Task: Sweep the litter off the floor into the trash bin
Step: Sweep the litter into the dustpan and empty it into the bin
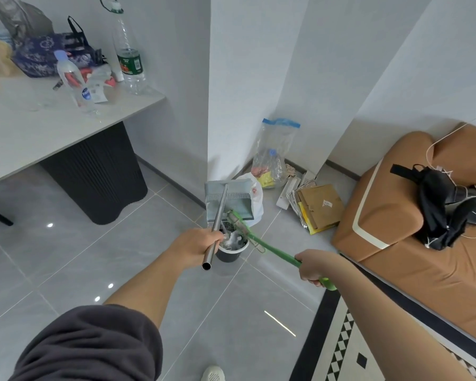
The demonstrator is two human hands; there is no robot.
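My left hand grips the steel handle of a grey dustpan, which is held tilted over a small dark trash bin on the floor. White crumpled litter lies inside the bin. My right hand grips the green broom handle; the broom's head sits in the dustpan's mouth just above the bin.
A table with bottles and bags stands at the left on a dark ribbed base. Plastic bags and cardboard lie in the corner behind the bin. A tan sofa and a patterned rug are at the right.
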